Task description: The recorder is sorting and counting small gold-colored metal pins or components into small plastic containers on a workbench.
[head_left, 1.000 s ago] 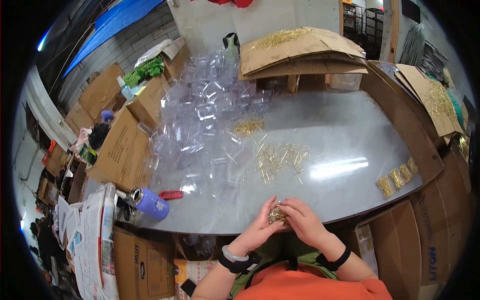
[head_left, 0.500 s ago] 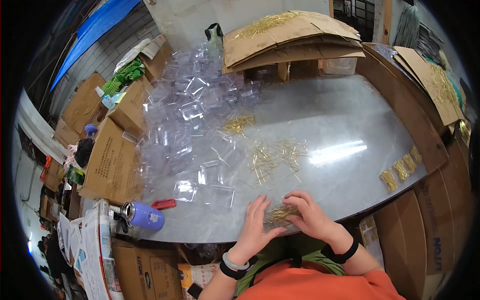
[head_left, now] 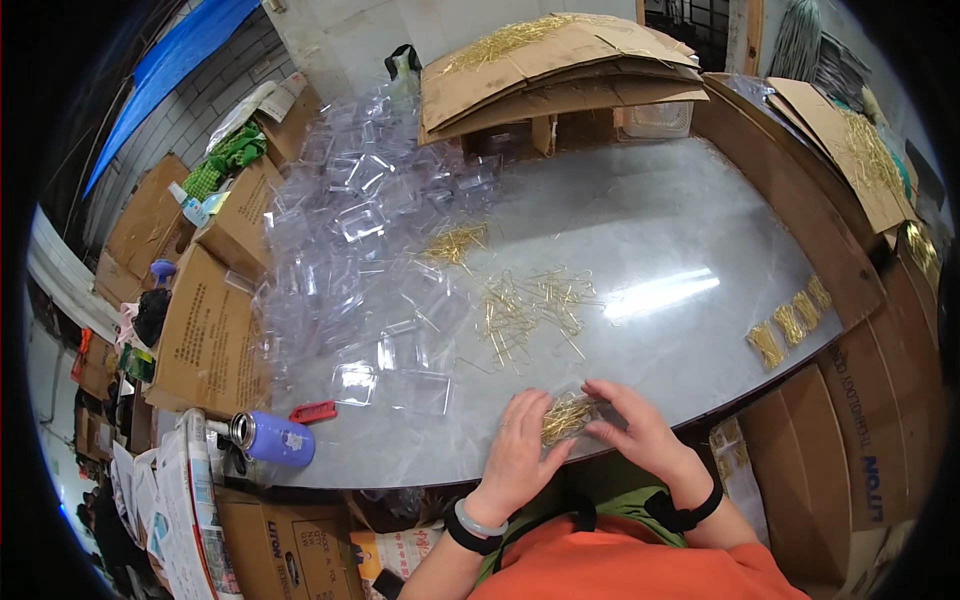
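Head view: just beyond the gold wire bundle lie loose gold wires, with clear plastic boxes to its left. The left hand and right hand flank the bundle, fingers curved, grips loosely wide. Under it spreads the grey desk; beyond, cardboard sheets and a pale wall.

Bright orange top, green cloth at the lap, black left wristband, black right wristband, pale rounded bangle beside the left one
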Demonstrator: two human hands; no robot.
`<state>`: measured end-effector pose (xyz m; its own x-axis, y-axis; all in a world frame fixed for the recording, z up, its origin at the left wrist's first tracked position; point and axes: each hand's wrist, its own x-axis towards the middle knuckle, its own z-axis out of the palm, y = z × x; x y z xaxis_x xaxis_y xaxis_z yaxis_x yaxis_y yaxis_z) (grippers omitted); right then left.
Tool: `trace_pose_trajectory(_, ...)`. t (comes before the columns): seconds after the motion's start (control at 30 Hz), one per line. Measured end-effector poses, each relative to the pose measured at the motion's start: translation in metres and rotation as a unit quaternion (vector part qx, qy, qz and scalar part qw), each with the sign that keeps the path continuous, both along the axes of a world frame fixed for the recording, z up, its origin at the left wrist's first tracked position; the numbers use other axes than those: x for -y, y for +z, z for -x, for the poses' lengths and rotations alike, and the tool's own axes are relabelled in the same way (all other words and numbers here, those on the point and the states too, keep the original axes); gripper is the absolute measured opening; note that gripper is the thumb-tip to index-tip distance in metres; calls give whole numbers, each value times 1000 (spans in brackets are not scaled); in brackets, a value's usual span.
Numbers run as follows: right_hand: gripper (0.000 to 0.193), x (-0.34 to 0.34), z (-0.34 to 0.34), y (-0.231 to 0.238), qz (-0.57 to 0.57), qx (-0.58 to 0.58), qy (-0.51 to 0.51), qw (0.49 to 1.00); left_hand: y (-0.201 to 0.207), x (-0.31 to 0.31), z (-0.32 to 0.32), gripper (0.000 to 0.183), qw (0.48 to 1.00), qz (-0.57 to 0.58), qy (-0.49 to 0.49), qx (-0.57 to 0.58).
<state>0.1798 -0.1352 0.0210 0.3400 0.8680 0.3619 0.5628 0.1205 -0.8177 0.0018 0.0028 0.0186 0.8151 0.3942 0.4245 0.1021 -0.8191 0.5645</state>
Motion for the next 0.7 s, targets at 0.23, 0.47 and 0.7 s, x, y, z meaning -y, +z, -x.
trace_pose_trajectory(0.23, 32, -12, -13, 16, 72, -73, -18, 995, 2, 0, -4, 66, 999, 10, -18, -34)
trace_pose_trajectory(0.47, 21, -12, -27, 14, 125, -212, -31, 969, 4, 4, -4, 71, 998, 17, -22, -63)
trace_pose_trajectory(0.7, 19, -21, -23, 46, 175, -150, 9, 973, 1, 2, -2, 77, 999, 28, -37, -28)
